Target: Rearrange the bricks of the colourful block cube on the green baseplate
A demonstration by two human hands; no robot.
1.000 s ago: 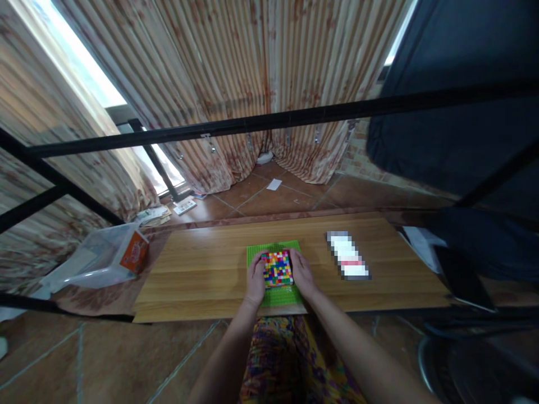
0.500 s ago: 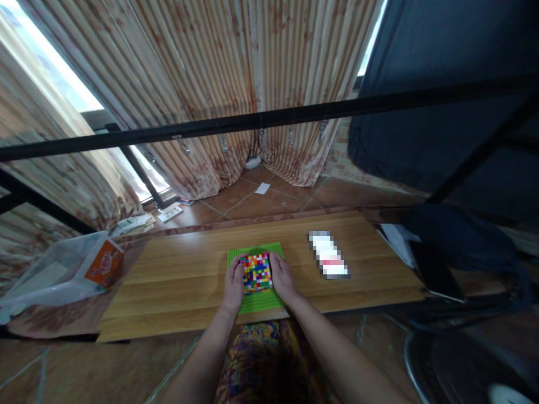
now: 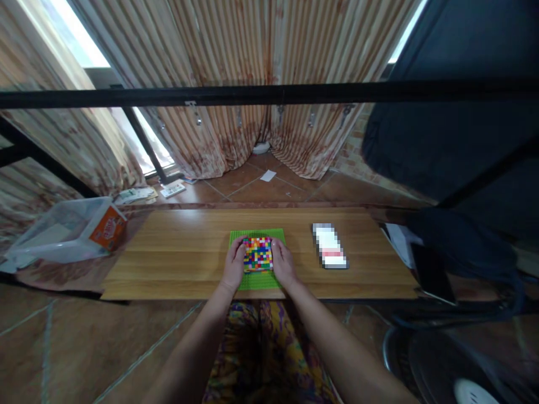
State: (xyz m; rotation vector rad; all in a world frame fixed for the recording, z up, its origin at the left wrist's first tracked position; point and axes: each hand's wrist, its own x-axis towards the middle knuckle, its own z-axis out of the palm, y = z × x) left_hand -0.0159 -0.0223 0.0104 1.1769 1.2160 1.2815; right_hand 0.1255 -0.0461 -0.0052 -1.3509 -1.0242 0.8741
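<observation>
A square block of many-coloured toy building bricks [image 3: 258, 254] sits over a green studded baseplate [image 3: 259, 282] on the wooden board. My left hand [image 3: 234, 262] is pressed along its left side, thumb near the top edge. Against the right side lies my right hand [image 3: 283, 261], fingers curved round the far corner. Both hands grip the brick block between them. Its underside is hidden, so I cannot tell whether it is pressed onto the baseplate or just above it.
To the right on the wooden board [image 3: 168, 252] lies a phone [image 3: 330, 246] with a blurred screen. A clear plastic bin [image 3: 63, 230] with an orange label stands at the left. Beyond the board runs a black metal rail [image 3: 236, 95]. A dark tablet-like slab [image 3: 432, 272] lies at the right end.
The camera view has tilted and levelled, so the board appears higher and straighter. Both hands keep their hold on the sides of the brick block.
</observation>
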